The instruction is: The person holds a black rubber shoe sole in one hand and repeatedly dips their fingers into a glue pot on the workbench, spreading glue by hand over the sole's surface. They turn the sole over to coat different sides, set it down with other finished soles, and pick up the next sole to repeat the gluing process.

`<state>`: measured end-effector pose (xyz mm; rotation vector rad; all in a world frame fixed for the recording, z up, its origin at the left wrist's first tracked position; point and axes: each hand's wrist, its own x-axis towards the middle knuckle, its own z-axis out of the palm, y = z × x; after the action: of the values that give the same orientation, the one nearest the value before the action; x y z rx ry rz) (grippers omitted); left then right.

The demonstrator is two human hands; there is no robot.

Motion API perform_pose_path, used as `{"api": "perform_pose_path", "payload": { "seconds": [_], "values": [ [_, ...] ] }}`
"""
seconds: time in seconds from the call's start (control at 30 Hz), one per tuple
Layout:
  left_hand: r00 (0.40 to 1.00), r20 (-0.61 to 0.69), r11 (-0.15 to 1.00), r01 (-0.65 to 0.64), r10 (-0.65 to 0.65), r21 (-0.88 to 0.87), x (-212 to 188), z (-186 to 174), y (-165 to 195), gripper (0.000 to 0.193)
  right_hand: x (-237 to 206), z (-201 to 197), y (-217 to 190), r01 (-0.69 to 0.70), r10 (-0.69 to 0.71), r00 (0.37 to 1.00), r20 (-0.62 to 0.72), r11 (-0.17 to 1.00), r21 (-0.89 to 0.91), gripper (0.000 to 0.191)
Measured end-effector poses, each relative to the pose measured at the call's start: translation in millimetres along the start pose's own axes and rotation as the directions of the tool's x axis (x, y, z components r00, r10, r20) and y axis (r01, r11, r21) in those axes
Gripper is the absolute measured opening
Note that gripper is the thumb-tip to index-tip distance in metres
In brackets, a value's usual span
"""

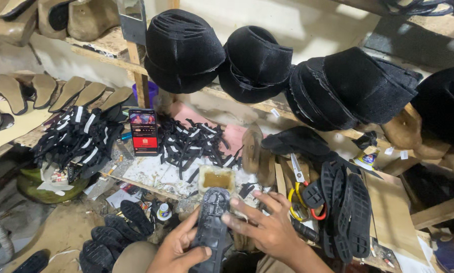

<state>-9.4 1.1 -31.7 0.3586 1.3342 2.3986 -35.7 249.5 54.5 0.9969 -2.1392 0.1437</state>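
The left hand [179, 250] gripped a black sole [211, 227] from below, thumb across it. The right hand [267, 227] lay on the sole with fingers spread flat. Just above the sole sat a glue tub [217, 178]; right of it, scissors [301, 189] and stacked soles [345, 212]; a phone [143, 131] stood well up-left.

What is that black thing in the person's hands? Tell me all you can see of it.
It is a black shoe sole, rubbery-looking, with a moulded tread pattern facing up. It points lengthwise away from the person, its far end near a glue-stained tub. The left hand grips its near part, thumb across it; the right hand lays its fingers on its right edge.
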Motion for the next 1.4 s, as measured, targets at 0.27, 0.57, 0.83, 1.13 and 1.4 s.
{"api": "perform_pose_path", "payload": {
  "seconds": [0.27, 0.57, 0.83, 1.13, 1.4],
  "values": [
    [1.000, -0.012, 0.998, 0.005, -0.005, 0.065, -3, -3, 8, 0.092, 17, -6, 16, -0.085, 0.052, 0.979, 0.199, 0.983, 0.164, 0.071],
    [0.980, -0.192, 0.994, -0.022, 0.043, 0.109, 6, -19, -3, 0.093, 32, 14, -13, 0.071, -0.162, 0.872, 0.461, 0.975, 0.209, 0.079],
    [0.897, -0.436, 0.990, 0.008, -0.070, -0.142, 4, -22, 2, 0.076, 57, 65, 17, -0.379, 0.306, 0.778, 0.549, 0.925, 0.021, 0.046],
    [0.959, -0.277, 0.998, 0.039, -0.050, -0.043, -7, -24, 15, 0.087, 55, 43, 17, -0.599, 0.367, 0.759, 0.539, 0.717, 0.356, 0.041],
    [0.988, -0.102, 0.992, 0.116, -0.120, -0.047, -3, 0, 20, 0.088, 31, 17, -4, -0.120, 0.083, 0.986, 0.145, 0.957, 0.266, 0.059]
  ]
}}
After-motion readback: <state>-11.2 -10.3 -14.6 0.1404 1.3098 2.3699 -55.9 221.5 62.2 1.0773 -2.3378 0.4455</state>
